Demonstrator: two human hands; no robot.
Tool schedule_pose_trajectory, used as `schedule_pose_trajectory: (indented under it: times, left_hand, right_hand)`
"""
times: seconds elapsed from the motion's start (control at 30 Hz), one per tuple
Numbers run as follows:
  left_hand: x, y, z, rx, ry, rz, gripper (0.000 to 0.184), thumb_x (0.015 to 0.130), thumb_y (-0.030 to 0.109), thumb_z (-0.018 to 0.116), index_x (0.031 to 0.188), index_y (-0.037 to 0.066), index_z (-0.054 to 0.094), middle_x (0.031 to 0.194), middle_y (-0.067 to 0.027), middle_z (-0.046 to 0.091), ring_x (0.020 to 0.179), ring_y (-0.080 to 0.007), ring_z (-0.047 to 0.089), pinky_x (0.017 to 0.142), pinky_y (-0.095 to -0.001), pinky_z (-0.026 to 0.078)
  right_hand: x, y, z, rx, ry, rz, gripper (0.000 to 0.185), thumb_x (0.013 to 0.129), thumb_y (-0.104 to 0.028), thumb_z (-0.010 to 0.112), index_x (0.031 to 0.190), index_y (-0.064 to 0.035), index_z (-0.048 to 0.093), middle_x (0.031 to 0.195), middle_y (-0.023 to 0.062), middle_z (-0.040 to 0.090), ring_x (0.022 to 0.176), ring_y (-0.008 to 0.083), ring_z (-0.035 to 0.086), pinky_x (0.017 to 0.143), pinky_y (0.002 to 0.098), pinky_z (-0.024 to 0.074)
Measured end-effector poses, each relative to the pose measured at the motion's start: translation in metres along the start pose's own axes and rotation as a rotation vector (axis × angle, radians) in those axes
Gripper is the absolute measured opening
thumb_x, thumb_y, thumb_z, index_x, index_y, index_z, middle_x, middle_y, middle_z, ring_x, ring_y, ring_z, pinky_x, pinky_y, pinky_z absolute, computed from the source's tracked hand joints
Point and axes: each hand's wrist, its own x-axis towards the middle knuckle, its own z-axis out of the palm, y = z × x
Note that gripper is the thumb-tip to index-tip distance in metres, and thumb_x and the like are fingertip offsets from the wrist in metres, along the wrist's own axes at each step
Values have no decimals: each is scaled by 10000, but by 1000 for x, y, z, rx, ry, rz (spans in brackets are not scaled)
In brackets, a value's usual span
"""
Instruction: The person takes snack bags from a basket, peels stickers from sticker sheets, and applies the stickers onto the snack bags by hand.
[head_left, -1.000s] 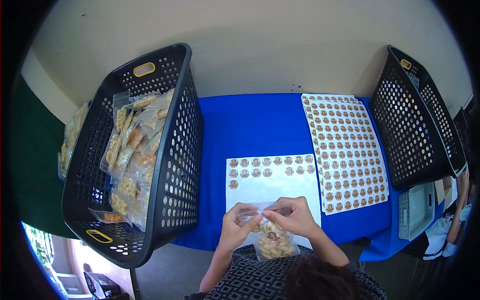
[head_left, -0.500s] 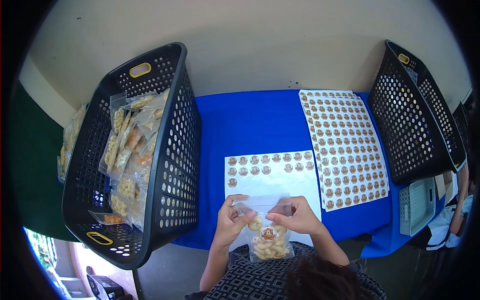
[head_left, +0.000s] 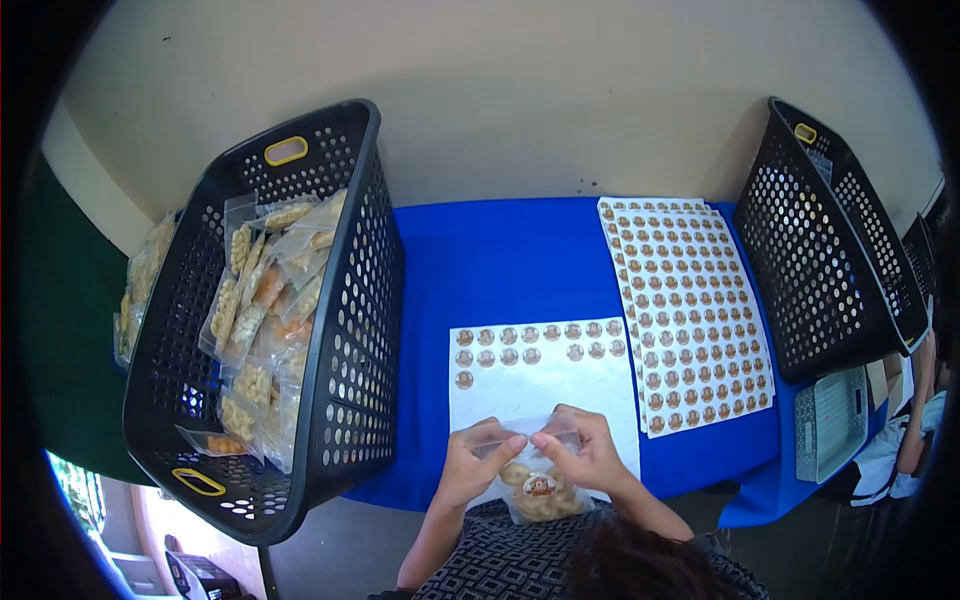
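Observation:
A clear plastic zip bag (head_left: 548, 505) of pale, curved snack pieces hangs between my hands in front of my chest. On its front is a round brown-and-white sticker (head_left: 539, 485). My left hand (head_left: 478, 462) pinches the left side of the bag's upper part, and my right hand (head_left: 583, 450) pinches the right side. Both thumbs press near the middle of the bag's top, tips close together. Just beyond the hands lies a partly used sticker sheet (head_left: 540, 385), with round stickers left in its upper rows and bare backing below.
A large black perforated basket (head_left: 345, 330) at left holds several filled snack bags (head_left: 265, 300). Full sticker sheets (head_left: 690, 310) are stacked at right on the blue cloth (head_left: 490, 260). Beyond them stand another black basket (head_left: 810, 250) and a grey tray (head_left: 832, 425). Another person's arm (head_left: 918, 410) shows far right.
The bag's top has tipped and bunched between my fingers, and the bag looks shorter. My thumbs have come closer together. The whole view has shifted slightly.

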Motion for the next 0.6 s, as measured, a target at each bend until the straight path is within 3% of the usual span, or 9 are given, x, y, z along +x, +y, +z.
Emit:
schedule_pose_trajectory:
  times: [0.07, 0.23, 0.3, 0.37, 0.4, 0.5, 0.53, 0.57, 0.6]
  left_hand:
    - [-1, 1, 5, 50, 57, 47, 131, 730, 121, 619, 723, -9, 618, 623, -33, 550, 618, -67, 489, 560, -199, 370]
    - [-1, 11, 16, 75, 79, 84, 140, 747, 115, 601, 759, -23, 614, 622, -36, 560, 600, -76, 501, 557, -204, 384]
    - [1, 9, 14, 82, 38, 92, 145, 760, 113, 586, 783, -28, 614, 648, -47, 580, 612, -86, 523, 566, -206, 401]
    - [3, 6, 10, -83, 78, 90, 170, 788, 113, 548, 846, -38, 603, 744, -90, 609, 671, -123, 568, 614, -224, 442]
    - [4, 5, 5, -7, 69, 74, 182, 802, 106, 523, 886, -39, 594, 797, -121, 610, 718, -155, 586, 660, -241, 461]
    - [7, 6, 5, -84, 91, 112, 174, 802, 88, 520, 894, -44, 587, 775, -111, 613, 704, -146, 583, 648, -233, 460]
    - [8, 1, 6, -150, 114, 99, 326, 739, 82, 601, 1024, -44, 504, 943, -121, 558, 871, -170, 541, 751, -270, 432]
    - [10, -2, 10, -140, 111, 116, 326, 739, 82, 601, 1024, -44, 504, 943, -121, 558, 871, -170, 541, 751, -270, 432]
    - [12, -4, 15, -117, 259, 321, 453, 697, 82, 639, 1084, -33, 435, 1029, -118, 480, 961, -185, 478, 808, -295, 394]
  right_hand:
    - [2, -5, 4, -38, 53, -86, 118, 742, -81, 554, 670, 12, 539, 594, 64, 512, 544, 96, 488, 484, 224, 369]
    - [5, -9, -11, -184, 10, -119, 171, 753, -137, 564, 674, 13, 540, 593, 73, 517, 545, 105, 498, 495, 230, 381]
    - [3, -12, -13, -115, 42, -11, 188, 761, -155, 564, 675, 10, 543, 600, 65, 530, 556, 102, 507, 503, 221, 387]
    - [0, -4, -20, -85, 73, -27, 176, 781, -153, 542, 742, 15, 576, 658, 66, 553, 574, 105, 518, 524, 219, 402]
    - [0, -6, -22, 6, 66, -11, 166, 792, -135, 527, 785, 20, 585, 692, 72, 555, 604, 108, 519, 556, 221, 405]
    - [-2, -7, -26, -3, -13, -39, 185, 819, -105, 483, 880, 35, 587, 793, 95, 558, 678, 132, 548, 614, 237, 434]
    - [-3, -9, -23, 31, 49, -4, 186, 823, -99, 475, 880, 39, 586, 804, 97, 559, 701, 139, 558, 624, 237, 441]
    - [-3, -9, -20, 66, 113, 29, 187, 827, -94, 467, 880, 42, 584, 815, 98, 559, 724, 145, 567, 635, 238, 449]
    - [-1, -6, -18, 65, 207, 22, 191, 832, -95, 459, 879, 39, 587, 867, 111, 555, 732, 149, 576, 636, 233, 453]
